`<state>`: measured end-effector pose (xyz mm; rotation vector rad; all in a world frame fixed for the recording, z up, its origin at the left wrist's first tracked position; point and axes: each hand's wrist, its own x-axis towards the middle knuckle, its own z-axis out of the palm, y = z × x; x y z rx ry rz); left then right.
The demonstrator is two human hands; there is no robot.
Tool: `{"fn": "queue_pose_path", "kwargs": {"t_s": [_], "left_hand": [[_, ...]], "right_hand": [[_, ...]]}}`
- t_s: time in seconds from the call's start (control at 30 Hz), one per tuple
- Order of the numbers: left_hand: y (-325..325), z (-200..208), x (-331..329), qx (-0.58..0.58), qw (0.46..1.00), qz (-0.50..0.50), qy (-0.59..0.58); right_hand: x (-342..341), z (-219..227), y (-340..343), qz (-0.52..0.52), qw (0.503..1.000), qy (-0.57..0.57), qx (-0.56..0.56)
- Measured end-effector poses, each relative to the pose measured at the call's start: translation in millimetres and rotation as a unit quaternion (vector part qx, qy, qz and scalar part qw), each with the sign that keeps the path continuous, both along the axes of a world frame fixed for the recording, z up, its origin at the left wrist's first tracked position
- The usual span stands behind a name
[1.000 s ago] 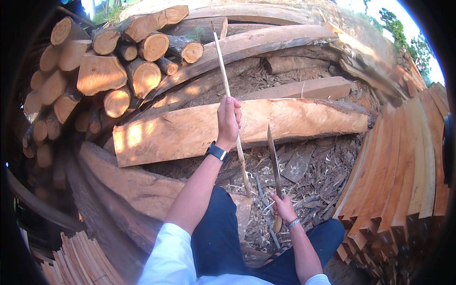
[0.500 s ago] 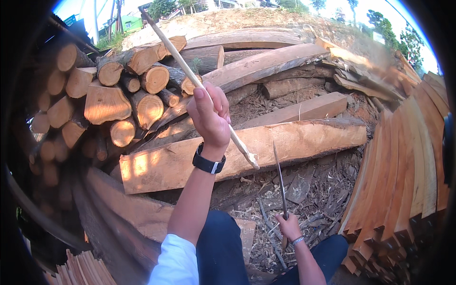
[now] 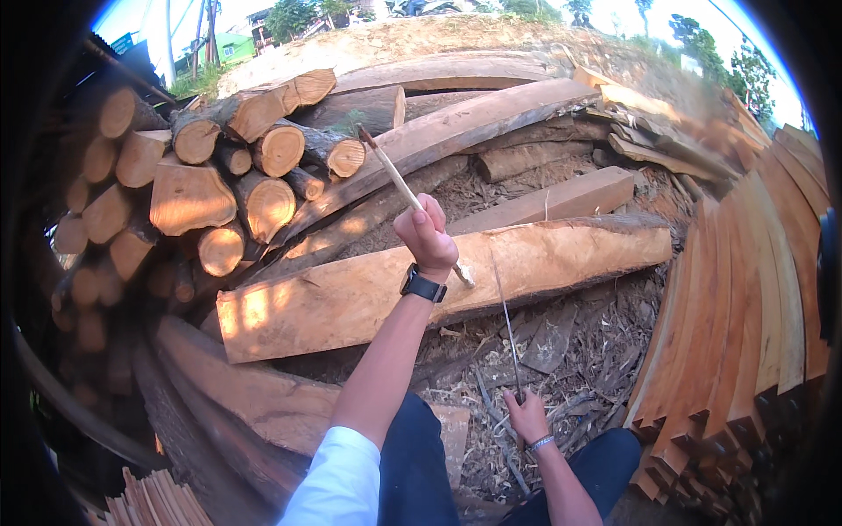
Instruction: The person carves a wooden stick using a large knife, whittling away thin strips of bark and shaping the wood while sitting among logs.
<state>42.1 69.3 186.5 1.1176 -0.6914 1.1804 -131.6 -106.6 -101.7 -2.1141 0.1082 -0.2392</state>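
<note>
A pale, peeled stick (image 3: 392, 174) with a dark upper tip is gripped in my left hand (image 3: 427, 238), fingers wrapped round it. Its upper end leans away to the left, and its pale lower end comes out below the hand, in front of a thick sawn slab (image 3: 307, 311). I cannot tell whether that end touches the slab. Lower down on the right, my right hand (image 3: 528, 416) is closed on the handle of a long, thin-bladed machete (image 3: 508, 331). The blade points up and away, its tip over the slab's face. Most of the handle is hidden by my fingers.
Cut logs (image 3: 267, 206) are stacked at the left. Long sawn planks (image 3: 728, 298) stand in a row on the right. Wood chips and bark (image 3: 561, 351) litter the ground by my knees. More beams (image 3: 491, 118) lie behind the slab, and thin strips (image 3: 158, 500) sit at the lower left.
My left hand has moved right and down with the stick, which now looks shorter as it tilts away. The machete has shifted slightly left and its blade now shows more edge-on.
</note>
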Motion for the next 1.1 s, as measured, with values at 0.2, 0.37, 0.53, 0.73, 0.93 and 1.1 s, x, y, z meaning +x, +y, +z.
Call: {"fn": "queue_pose_path", "kwargs": {"t_s": [0.2, 0.37, 0.53, 0.73, 0.93, 1.1], "left_hand": [[-10.5, -3.1, -5.0, 0.016, 1.000, 0.004, -0.005], [-2.7, -35.1, -41.7, 0.072, 0.997, 0.014, 0.025], [15.8, -67.9, -91.1, 0.027, 0.991, -0.056, 0.120], [42.4, -77.1, -161.9, 0.160, 0.937, 0.051, 0.306], [63.8, -91.6, -191.0, 0.349, 0.849, 0.111, 0.381], [63.9, -71.4, -201.0, 0.302, 0.810, 0.112, 0.489]], "right_hand": [[5.5, 23.7, 17.4, 0.016, 0.990, 0.032, 0.135], [8.6, 53.6, 41.2, 0.065, 0.993, -0.017, 0.093], [22.4, 31.2, 72.2, 0.101, 0.980, -0.039, 0.165], [12.7, 28.7, 85.7, 0.112, 0.982, -0.035, 0.148], [14.3, 6.4, 68.5, 0.092, 0.991, -0.018, 0.092], [21.0, 4.1, 58.0, 0.123, 0.990, -0.016, 0.062]]}}
